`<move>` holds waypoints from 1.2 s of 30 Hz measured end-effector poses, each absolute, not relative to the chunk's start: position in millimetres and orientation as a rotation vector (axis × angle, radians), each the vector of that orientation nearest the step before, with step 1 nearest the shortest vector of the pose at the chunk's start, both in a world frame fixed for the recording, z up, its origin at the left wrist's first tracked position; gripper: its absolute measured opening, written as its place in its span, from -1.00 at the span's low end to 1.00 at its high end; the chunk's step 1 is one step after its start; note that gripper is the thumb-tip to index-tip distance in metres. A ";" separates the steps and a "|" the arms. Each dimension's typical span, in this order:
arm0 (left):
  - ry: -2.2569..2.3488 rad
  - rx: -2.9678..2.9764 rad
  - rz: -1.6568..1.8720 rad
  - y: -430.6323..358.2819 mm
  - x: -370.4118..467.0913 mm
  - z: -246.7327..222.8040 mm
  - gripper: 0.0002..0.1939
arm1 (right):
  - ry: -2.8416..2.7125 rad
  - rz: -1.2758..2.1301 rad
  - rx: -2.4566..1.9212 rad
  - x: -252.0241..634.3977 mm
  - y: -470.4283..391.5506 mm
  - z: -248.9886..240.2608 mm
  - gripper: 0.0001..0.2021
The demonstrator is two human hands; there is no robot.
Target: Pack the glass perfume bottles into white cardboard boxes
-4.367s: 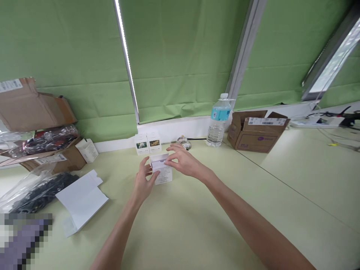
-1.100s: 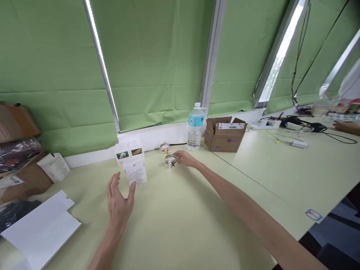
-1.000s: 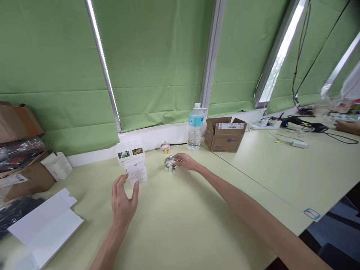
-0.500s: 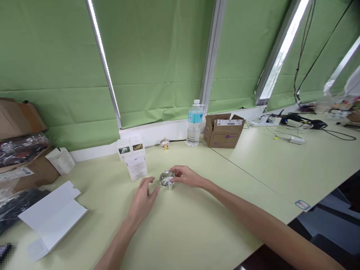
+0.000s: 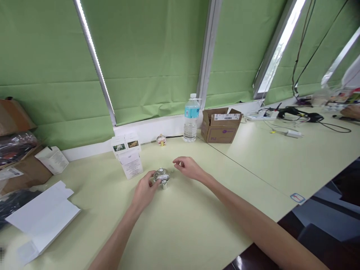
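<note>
A small round clear-glass bottle (image 5: 161, 174) with a silver neck, resembling a perfume bottle, stands on the pale table (image 5: 180, 228). My left hand (image 5: 144, 191) grips its left side, thumb at the front and fingers behind. Just in front of the bottle is a short silver cylinder (image 5: 164, 185) that looks like a cap; whether they touch I cannot tell. To the right, my right hand (image 5: 189, 167) is apart from the bottle, its fingers loosely curled and nothing visible in them. A faint, pale small spot or object below its fingertips is too unclear to name.
Small white printed boxes (image 5: 131, 164) stand behind my left hand. A little pink-and-gold bottle (image 5: 161, 140), a water bottle (image 5: 190, 122) and an open cardboard box (image 5: 221, 127) line the back. Unfolded white card (image 5: 46, 217) lies left; cables and a power strip (image 5: 261, 115) are at right.
My right hand has let go of the glass bottle and drawn back to the right. My left hand has closed on the bottle's left side. The view has shifted slightly.
</note>
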State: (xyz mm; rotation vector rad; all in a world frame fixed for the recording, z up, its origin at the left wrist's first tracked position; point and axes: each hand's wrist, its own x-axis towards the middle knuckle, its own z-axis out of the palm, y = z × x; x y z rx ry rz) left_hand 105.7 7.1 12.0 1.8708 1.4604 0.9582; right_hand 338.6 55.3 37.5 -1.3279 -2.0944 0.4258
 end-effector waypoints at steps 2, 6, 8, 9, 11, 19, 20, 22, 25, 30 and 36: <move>1.484 1.868 0.987 8.0 107.4 10.6 -0.55 | -2.181 0.402 -1.356 339.9 56.9 31.4 -0.76; 1.483 1.873 1.018 7.7 107.3 8.1 -0.52 | -2.309 0.337 -1.329 334.4 55.4 20.8 -0.74; 1.488 1.866 1.030 7.3 106.5 7.2 -0.52 | -2.326 0.290 -1.337 329.6 54.4 17.1 -0.76; 1.494 1.859 1.036 7.2 106.3 6.7 -0.52 | -2.328 0.264 -1.354 327.2 54.2 15.4 -0.78; 1.504 1.853 1.031 7.1 106.0 5.9 -0.52 | -2.321 0.217 -1.403 323.4 54.5 12.4 -0.80; 1.504 1.847 1.000 8.3 106.1 3.8 -0.52 | -2.121 0.297 -1.357 320.3 54.8 20.3 -0.83; 1.498 1.846 1.002 8.7 106.2 3.7 -0.52 | -2.048 0.347 -1.320 318.8 52.8 25.7 -0.83; 1.488 1.847 1.005 9.3 106.4 3.8 -0.54 | -1.923 0.418 -1.223 313.9 47.1 38.4 -0.81; 1.489 1.848 0.995 9.3 106.4 4.9 -0.55 | -1.907 0.410 -1.073 302.3 37.5 56.7 -0.85; 1.489 1.840 0.974 6.9 106.0 8.3 -0.57 | -1.981 0.329 -1.016 282.4 31.9 64.7 -0.89; 1.470 1.845 0.969 7.1 106.1 10.2 -0.58 | -2.019 0.274 -0.966 273.9 36.5 53.1 -0.85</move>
